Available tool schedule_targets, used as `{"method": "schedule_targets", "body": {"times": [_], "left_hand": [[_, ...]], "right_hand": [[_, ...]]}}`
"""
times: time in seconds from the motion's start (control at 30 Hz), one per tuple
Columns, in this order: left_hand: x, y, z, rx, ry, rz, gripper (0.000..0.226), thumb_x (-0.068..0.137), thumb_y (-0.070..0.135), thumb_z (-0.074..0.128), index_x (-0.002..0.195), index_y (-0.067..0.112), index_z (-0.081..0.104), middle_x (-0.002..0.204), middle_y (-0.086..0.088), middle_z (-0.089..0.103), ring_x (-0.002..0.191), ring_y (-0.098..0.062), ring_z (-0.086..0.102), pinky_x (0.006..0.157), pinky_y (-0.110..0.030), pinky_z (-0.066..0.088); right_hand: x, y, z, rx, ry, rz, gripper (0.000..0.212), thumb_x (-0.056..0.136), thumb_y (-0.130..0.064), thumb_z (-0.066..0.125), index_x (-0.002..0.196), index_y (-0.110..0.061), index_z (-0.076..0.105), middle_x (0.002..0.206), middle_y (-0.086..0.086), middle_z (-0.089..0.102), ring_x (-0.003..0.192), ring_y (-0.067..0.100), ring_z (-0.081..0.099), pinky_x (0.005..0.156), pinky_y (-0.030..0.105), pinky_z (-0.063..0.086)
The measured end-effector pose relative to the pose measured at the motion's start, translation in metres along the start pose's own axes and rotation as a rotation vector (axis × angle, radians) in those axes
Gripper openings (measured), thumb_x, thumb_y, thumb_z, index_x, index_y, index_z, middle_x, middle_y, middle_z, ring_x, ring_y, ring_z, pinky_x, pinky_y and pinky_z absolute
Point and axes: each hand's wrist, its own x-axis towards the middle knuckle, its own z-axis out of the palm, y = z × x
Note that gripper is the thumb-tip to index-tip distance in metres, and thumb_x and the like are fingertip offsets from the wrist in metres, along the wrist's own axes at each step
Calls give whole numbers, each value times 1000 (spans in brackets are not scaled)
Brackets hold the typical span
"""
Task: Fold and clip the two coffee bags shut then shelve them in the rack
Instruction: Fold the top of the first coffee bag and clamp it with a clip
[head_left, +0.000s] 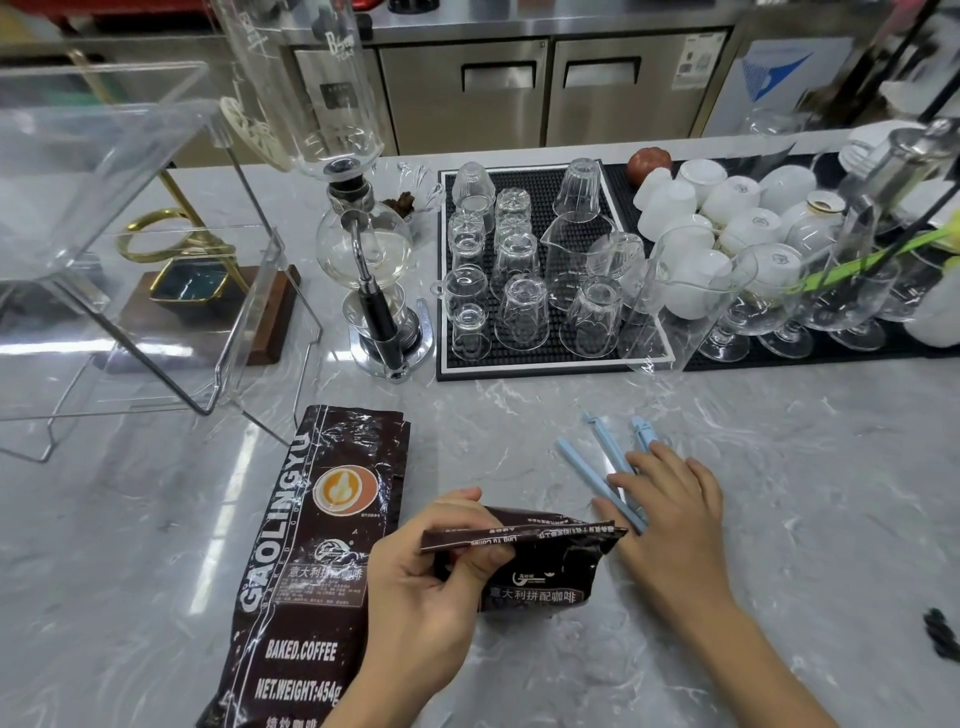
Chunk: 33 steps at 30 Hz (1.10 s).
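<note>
A dark brown coffee bag (311, 561) lies flat on the marble counter at the lower left. A second, smaller dark coffee bag (545, 571) stands in front of me with its top edge folded over. My left hand (431, 587) pinches that folded top at its left end. My right hand (670, 519) rests flat on the counter with its fingers on two light blue bag clips (597, 467), (643, 431); the fingers lie over the clips' near ends without closing round them. The clear rack (130, 249) on a wire frame stands at the left.
A glass siphon brewer (374, 270) stands behind the flat bag. A black mat (550, 364) holds several upturned glasses. White cups and stemmed glasses crowd the right rear. A dark object (943, 636) lies at the right edge.
</note>
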Motion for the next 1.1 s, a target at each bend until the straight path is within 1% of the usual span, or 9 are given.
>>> {"method": "schedule_targets", "body": {"times": [0.2, 0.33, 0.6, 0.67, 0.73, 0.8, 0.87, 1.0, 1.1], "left_hand": [[-2, -3, -3, 11, 16, -4, 22, 79, 39, 76, 79, 18, 71, 80, -5, 71, 87, -35, 67, 93, -49, 50], [-1, -1, -3, 1, 14, 11, 19, 79, 36, 76, 79, 18, 71, 79, -6, 70, 83, -35, 66, 90, -44, 51], [-1, 3, -3, -2, 1, 49, 15, 80, 37, 76, 79, 23, 72, 78, -5, 69, 80, -29, 66, 85, -37, 52], [0, 4, -3, -14, -1, 46, 14, 80, 40, 75, 81, 26, 72, 79, -5, 69, 80, -27, 66, 83, -33, 53], [0, 4, -3, -19, 3, 36, 14, 80, 42, 74, 83, 29, 72, 81, -3, 69, 82, -26, 65, 80, -30, 52], [-1, 4, -4, -19, 7, 19, 17, 81, 43, 73, 82, 26, 71, 82, -4, 68, 79, -24, 64, 74, -27, 50], [-2, 4, -4, -6, 10, 2, 23, 82, 44, 72, 82, 22, 70, 83, -4, 67, 74, -23, 61, 68, -23, 47], [-3, 3, -5, 9, 13, -1, 27, 82, 46, 71, 83, 19, 69, 82, -6, 66, 71, -34, 59, 63, -35, 46], [-4, 5, -4, 9, 7, -2, 24, 82, 48, 70, 83, 24, 69, 83, -3, 66, 70, -28, 58, 65, -26, 46]], "right_hand": [[-1, 0, 1, 15, 17, -10, 27, 82, -39, 54, 82, -19, 73, 94, -3, 70, 121, 23, 53, 107, 41, 24], [-3, -2, -1, 33, 22, -2, 14, 78, -26, 66, 82, -16, 75, 92, -3, 72, 120, 21, 56, 109, 40, 23], [-6, -7, -17, 152, 73, 22, 13, 78, -21, 68, 85, -12, 76, 95, -6, 72, 114, 18, 62, 108, 44, 33], [-7, -13, -26, 263, 122, 47, 8, 80, -19, 74, 87, -13, 76, 97, -10, 68, 111, 14, 62, 106, 37, 38], [-8, -21, -40, 467, 150, 136, 15, 77, -12, 77, 90, -20, 74, 99, -10, 69, 107, 5, 66, 100, 23, 46], [-10, -27, -56, 607, 151, 191, 21, 75, -10, 77, 90, -25, 72, 98, -13, 72, 101, -8, 64, 91, 8, 48], [-13, -33, -73, 677, 160, 185, 21, 76, -12, 78, 89, -28, 73, 97, -17, 73, 98, -9, 65, 84, 3, 47], [-15, -43, -104, 771, 191, 104, 6, 85, -27, 69, 89, -27, 74, 104, -17, 72, 99, 7, 68, 80, 14, 53], [-15, -50, -125, 757, 174, 0, 15, 78, -34, 68, 90, -27, 74, 105, -17, 72, 98, 9, 69, 80, 20, 54]]}}
